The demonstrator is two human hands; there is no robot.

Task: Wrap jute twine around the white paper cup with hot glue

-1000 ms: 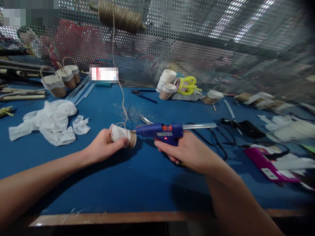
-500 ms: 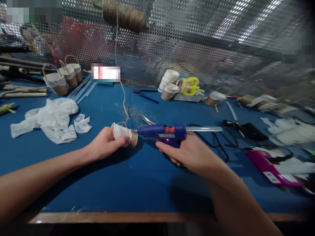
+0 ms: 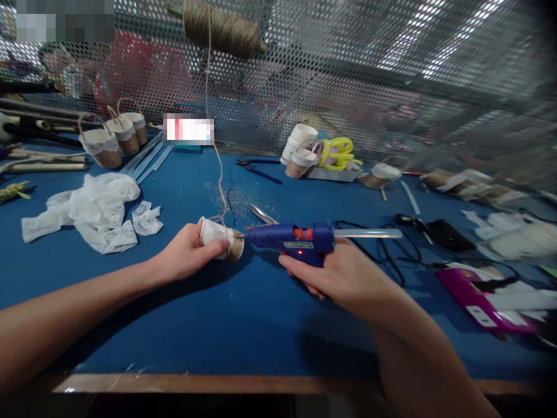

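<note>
At the tip of the blue plastic glue gun (image 3: 282, 237), gripped by my right hand (image 3: 342, 271), I have the white, brown-wrapped paper cup (image 3: 212, 230) in my left hand (image 3: 185, 249), fingers curled around it: likely light, crushable, best held softly by its white wall.

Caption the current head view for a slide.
Left hand grips a partly twine-wrapped cup; right hand points a blue glue gun at it.

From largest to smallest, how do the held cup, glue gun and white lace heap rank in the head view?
White lace heap
Glue gun
Held cup, partly hidden by the left hand
</note>
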